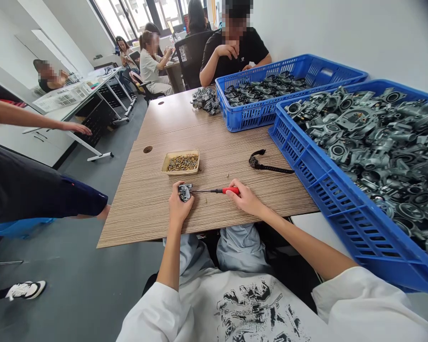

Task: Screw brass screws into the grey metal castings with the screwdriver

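Note:
My left hand is closed around a small grey metal casting that looks like a carburetor body, held just above the table. In my right hand is a screwdriver with a red handle. Its dark shaft points left, and the tip reaches the casting's right side; whether it sits in a screw is too small to tell. A loose brass screw lies below the shaft, and another small screw lies above the handle. Beyond my left hand stands a cream tray of brass screws.
A black wristwatch lies right of the tray. Two blue crates full of metal castings line the right side. More castings are piled at the far end, near a seated person. Someone's arm extends at left.

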`<state>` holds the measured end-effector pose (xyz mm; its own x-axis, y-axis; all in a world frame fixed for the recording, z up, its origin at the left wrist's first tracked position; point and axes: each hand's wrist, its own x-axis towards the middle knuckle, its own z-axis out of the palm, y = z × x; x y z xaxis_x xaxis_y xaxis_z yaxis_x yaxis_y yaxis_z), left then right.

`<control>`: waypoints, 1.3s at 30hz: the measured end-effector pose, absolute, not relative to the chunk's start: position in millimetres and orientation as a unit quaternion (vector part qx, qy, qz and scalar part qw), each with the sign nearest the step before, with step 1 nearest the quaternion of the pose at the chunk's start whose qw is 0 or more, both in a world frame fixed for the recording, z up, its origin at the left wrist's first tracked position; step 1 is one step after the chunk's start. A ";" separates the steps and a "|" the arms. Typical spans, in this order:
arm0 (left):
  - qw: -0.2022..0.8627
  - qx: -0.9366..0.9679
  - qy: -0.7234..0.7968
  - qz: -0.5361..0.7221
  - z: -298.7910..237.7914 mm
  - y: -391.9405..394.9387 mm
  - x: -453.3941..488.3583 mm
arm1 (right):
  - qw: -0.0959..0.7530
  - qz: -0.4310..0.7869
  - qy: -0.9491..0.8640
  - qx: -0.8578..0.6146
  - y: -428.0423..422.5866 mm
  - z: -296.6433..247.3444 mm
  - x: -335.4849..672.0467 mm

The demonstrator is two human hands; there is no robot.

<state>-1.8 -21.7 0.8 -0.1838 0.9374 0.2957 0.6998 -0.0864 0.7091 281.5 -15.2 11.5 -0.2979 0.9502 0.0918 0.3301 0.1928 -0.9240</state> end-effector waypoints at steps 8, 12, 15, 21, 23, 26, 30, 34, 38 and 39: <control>0.153 0.620 0.661 0.393 0.4 -21.7 -2.2 | 0.362 0.415 -0.704 -0.448 -13.7 8.2 283.4; 0.149 0.619 0.662 0.395 0.2 -21.6 -1.8 | 0.357 0.424 -0.687 -0.469 -14.6 10.3 282.2; 0.147 0.620 0.663 0.393 0.0 -21.6 -1.8 | 0.355 0.432 -0.679 -0.476 -14.9 10.9 281.5; 0.149 0.622 0.660 0.394 0.1 -21.4 -2.4 | 0.358 0.430 -0.684 -0.468 -13.8 8.0 281.9; 0.152 0.622 0.659 0.395 0.2 -21.2 -2.3 | 0.360 0.428 -0.690 -0.459 -13.5 6.7 282.4; 0.153 0.620 0.659 0.398 0.5 -20.9 -1.9 | 0.361 0.432 -0.694 -0.449 -13.5 5.8 282.9; 0.155 0.620 0.657 0.399 1.2 -21.1 -1.9 | 0.362 0.430 -0.689 -0.457 -13.5 7.7 282.3; 0.157 0.622 0.656 0.397 1.7 -21.3 -2.6 | 0.360 0.433 -0.678 -0.472 -13.7 9.5 281.3; 0.151 0.625 0.656 0.394 1.0 -20.9 -3.3 | 0.360 0.430 -0.681 -0.471 -13.6 8.2 281.3; 0.150 0.625 0.656 0.394 0.7 -20.7 -3.4 | 0.362 0.427 -0.684 -0.468 -13.6 7.7 281.4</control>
<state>-3.4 -20.7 0.7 -0.1728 0.9394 0.2962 0.7027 -0.0932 0.7054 281.4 -13.6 7.7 -0.3004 0.9491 0.0950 0.3313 0.1972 -0.9227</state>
